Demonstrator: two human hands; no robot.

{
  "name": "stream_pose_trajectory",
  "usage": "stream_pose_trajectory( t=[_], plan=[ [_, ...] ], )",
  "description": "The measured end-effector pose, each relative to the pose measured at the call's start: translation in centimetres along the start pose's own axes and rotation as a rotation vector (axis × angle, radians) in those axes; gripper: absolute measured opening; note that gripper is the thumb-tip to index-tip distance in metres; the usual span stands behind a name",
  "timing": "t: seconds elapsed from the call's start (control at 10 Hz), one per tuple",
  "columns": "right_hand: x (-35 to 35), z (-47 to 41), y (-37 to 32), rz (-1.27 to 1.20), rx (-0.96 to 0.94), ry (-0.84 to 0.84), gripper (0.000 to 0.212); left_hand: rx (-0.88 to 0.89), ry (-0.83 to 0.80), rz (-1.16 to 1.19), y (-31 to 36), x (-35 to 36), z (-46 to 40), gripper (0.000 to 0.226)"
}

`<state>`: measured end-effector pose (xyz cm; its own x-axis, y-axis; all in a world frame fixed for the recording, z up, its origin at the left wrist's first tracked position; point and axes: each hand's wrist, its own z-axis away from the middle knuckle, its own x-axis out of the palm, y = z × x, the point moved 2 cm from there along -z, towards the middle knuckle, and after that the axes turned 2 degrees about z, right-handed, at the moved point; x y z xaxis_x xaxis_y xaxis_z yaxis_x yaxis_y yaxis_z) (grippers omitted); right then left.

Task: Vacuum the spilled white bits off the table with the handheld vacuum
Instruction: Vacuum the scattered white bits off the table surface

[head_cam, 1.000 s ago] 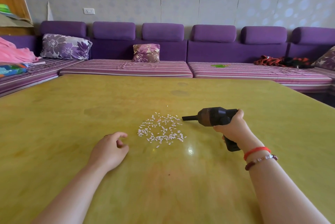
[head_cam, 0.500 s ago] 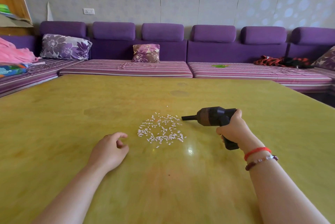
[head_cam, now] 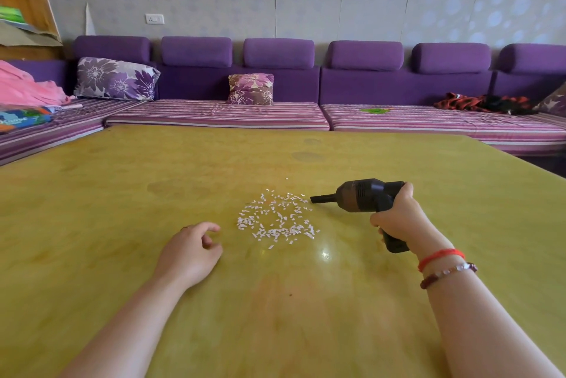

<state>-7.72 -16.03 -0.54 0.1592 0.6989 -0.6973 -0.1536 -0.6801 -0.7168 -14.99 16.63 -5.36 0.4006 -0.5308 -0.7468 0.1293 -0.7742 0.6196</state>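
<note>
pink cloth [head_cam: 27, 88]: heaped at the far left end of the sofa, above a folded blue printed fabric [head_cam: 23, 119].
sofa [head_cam: 361, 83]: purple, with striped seat pads, running along the wall behind the table and turning down the left side.
big flowered pillow [head_cam: 115, 79]: leaning against the sofa back at the left corner.
small flowered pillow [head_cam: 250, 89]: upright against the sofa back, near the middle.
table [head_cam: 122, 194]: wide, glossy yellow-green top that fills the lower part of the view.
left hand [head_cam: 191, 250]: resting on the table, fingers loosely curled, grasping nothing; it lies just left of the spill without touching it.
white bits [head_cam: 277, 220]: a loose round patch of small white pieces lying on the table top, between the two hands, with a few strays at the far edge.
vacuum [head_cam: 361, 197]: black, pistol-shaped, held above the table; its thin nozzle points left and its tip sits right at the upper right edge of the patch.
right hand [head_cam: 398, 218]: clenched around the vacuum's handle, the butt of the handle sticking out below the fist.
bracelets [head_cam: 444, 264]: a red cord and a beaded band on the right wrist.
dark and red cloth [head_cam: 484, 102]: crumpled on the sofa seat at the far right.
</note>
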Motion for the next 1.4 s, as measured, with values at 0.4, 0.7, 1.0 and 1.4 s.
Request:
stream_pose_trajectory(
  t=[0.4,0.7,1.0,1.4],
  plan=[
    [0.2,0.1,-0.2,0.000,0.001,0.011,0.078,-0.002,-0.016,0.000,0.2,-0.1,0.1,0.030],
    [0.3,0.4,-0.5,-0.006,-0.028,0.025,0.071,-0.005,-0.014,-0.010,0.3,-0.1,0.1,0.030],
    [0.3,0.4,-0.5,-0.021,-0.049,0.050,0.075,-0.005,-0.021,-0.007,0.3,-0.1,0.1,0.030],
    [1.2,0.1,-0.3,-0.073,0.022,0.037,0.069,-0.003,-0.010,-0.009,0.3,-0.1,0.1,0.030]
  ],
)
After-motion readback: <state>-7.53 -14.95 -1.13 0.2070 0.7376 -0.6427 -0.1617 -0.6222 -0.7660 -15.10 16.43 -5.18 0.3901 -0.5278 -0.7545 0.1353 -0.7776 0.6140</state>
